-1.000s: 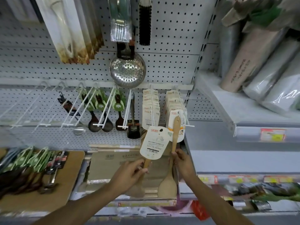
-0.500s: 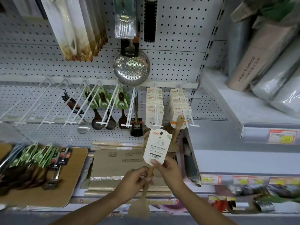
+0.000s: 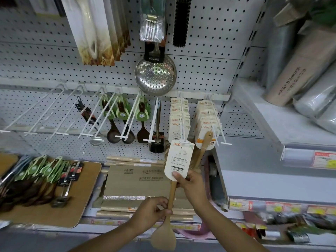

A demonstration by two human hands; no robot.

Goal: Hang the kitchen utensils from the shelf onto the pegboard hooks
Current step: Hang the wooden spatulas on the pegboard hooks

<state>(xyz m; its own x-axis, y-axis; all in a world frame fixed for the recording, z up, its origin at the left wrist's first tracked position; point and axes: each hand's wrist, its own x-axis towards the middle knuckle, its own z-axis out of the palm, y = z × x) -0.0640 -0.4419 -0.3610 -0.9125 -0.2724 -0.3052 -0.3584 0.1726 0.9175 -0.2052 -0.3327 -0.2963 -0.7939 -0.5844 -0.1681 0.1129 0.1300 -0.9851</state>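
My left hand (image 3: 151, 211) pinches the lower handle of a wooden spatula (image 3: 164, 235) whose blade hangs down. My right hand (image 3: 190, 184) holds the spatula's white paper tag (image 3: 179, 159) by its bottom edge. The top of the tag sits at the tip of a white pegboard hook (image 3: 182, 124) that carries several tagged spatulas. Another wooden spatula handle (image 3: 204, 148) hangs from the neighbouring hook (image 3: 215, 122) on the right. Further utensils (image 3: 41, 177) with green and black cards lie on a wooden board on the shelf at the left.
Several bare white hooks (image 3: 41, 115) stick out at the left of the pegboard. Dark spoons with green cards (image 3: 125, 113) and a steel skimmer (image 3: 155, 73) hang in the middle. Flat bamboo boards (image 3: 136, 179) lie on the shelf below my hands. Wrapped rolls (image 3: 300, 70) fill the right shelf.
The second spatula left my right hand and now hangs on the right hook. My right hand moved to the tag of the spatula in my left hand and raised it to the hook tip.
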